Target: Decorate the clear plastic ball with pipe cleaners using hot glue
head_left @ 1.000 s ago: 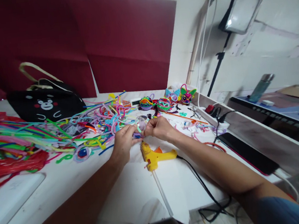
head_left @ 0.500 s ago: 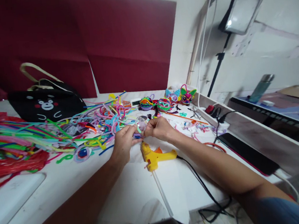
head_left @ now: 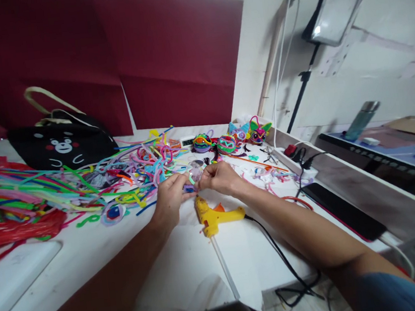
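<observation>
Between the left hand [head_left: 169,199] and right hand [head_left: 219,178], both pinching it, sits a translucent craft piece [head_left: 195,174] (direction and long axis indiscernible); just below: hot-glue gun [head_left: 211,217].

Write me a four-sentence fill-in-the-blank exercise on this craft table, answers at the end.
1. The right hand works at a small craft piece opposite the ____ hand.
2. The hot glue gun lying on the table is ____ in colour.
3. The plastic bag under the bundle of pipe cleaners is ____.
4. The cable at the near end of the smartphone is ____.

Missing words: left; yellow; red; white.
</observation>
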### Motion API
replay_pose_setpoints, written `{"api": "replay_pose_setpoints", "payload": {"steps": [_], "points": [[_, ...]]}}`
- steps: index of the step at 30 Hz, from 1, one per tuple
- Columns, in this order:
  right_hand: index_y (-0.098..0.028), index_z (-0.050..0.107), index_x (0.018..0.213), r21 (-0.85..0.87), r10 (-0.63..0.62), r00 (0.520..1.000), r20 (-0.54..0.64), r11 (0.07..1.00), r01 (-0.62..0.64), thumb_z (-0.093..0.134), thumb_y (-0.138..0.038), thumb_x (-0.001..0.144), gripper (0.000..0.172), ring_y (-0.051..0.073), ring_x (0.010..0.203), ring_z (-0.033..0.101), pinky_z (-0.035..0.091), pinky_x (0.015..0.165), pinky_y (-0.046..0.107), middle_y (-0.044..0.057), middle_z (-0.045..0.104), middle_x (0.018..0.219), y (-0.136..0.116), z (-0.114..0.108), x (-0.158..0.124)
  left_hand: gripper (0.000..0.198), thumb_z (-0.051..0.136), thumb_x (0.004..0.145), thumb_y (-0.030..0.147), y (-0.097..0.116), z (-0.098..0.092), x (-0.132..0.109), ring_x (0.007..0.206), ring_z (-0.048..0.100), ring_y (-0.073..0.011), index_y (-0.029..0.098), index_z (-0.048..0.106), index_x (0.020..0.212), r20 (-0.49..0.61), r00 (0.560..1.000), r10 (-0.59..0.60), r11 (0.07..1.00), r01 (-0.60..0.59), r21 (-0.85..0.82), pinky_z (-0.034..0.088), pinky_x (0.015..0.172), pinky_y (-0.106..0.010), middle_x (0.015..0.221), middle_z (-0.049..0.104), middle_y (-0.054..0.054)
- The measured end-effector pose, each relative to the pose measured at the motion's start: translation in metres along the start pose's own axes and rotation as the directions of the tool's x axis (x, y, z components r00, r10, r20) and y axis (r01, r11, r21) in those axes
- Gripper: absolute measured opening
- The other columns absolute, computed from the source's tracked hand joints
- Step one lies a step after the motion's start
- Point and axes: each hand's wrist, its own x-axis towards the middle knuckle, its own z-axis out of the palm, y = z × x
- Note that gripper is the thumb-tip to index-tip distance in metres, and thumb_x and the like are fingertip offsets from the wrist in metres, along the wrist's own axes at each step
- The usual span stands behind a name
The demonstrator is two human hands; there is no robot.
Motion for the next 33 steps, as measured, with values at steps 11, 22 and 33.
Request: {"api": "replay_pose_setpoints", "payload": {"steps": [11, 22, 33], "points": [[-0.016, 0.062, 0.058, -0.051, -0.003, 1.000, 0.013, 0.999, 0.004, 0.072, -0.041, 0.058, 0.027, 0.010, 0.054, 0.044, 0.031, 0.048, 0.021, -0.004, 0.052, 0.054, -0.0037, -0.0048, -0.0013, 0.021, 0.070, 0.062, 0.034, -0.0020, -0.0010, 0.0017, 0.068, 0.057, -0.0157, 0.016, 0.059, 0.064, -0.005, 1.000, -0.025, 1.000, 0.025, -0.012, 0.059, 0.061, -0.035, 0.068, 0.054, 0.002], [-0.016, 0.063, 0.061, -0.026, 0.033, 0.999, 0.023, 0.999, -0.033, 0.073, -0.041, 0.057, 0.026, 0.009, 0.053, 0.045, 0.032, 0.049, 0.022, -0.005, 0.053, 0.055, -0.0013, -0.0039, 0.0010, 0.022, 0.070, 0.062, 0.034, -0.0014, -0.0011, 0.0007, 0.071, 0.058, -0.0162, 0.016, 0.060, 0.069, -0.001, 0.999, -0.054, 0.998, 0.054, -0.012, 0.059, 0.063, -0.036, 0.070, 0.056, 0.001], [-0.018, 0.061, 0.059, -0.040, 0.049, 0.999, 0.016, 0.998, -0.049, 0.069, -0.039, 0.058, 0.023, 0.010, 0.055, 0.045, 0.031, 0.049, 0.021, -0.005, 0.050, 0.054, -0.0015, -0.0019, 0.0011, 0.022, 0.070, 0.062, 0.033, -0.0006, -0.0006, 0.0007, 0.071, 0.059, -0.0158, 0.016, 0.061, 0.072, -0.006, 0.998, -0.063, 0.997, 0.063, -0.039, 0.060, 0.062, -0.035, 0.071, 0.058, 0.000]]}}
